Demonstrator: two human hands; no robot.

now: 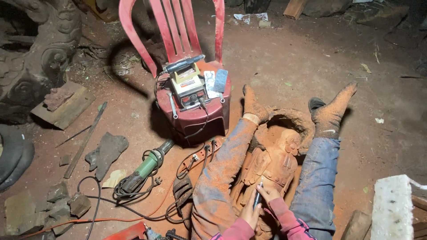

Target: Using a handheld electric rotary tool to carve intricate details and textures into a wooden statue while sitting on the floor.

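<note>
Item: wooden figure carving (pixel 272 166), lying btwn person's legs on dirt floor.
Axis: long axis runs toward feet, head end far, base near body.
Left hand (pixel 250 212): closed around dark pen-like rotary tool (pixel 258 197), tip up-forward on carving's lower body.
Right hand (pixel 270 194): fingers curled, steadying tool tip, touching wood.
Risk: tip prob. skids off curved wood, gouging detail or nicking right fingers so close by.
Nearby: green grinder (pixel 144 171), red plastic chair (pixel 189 75).
</note>
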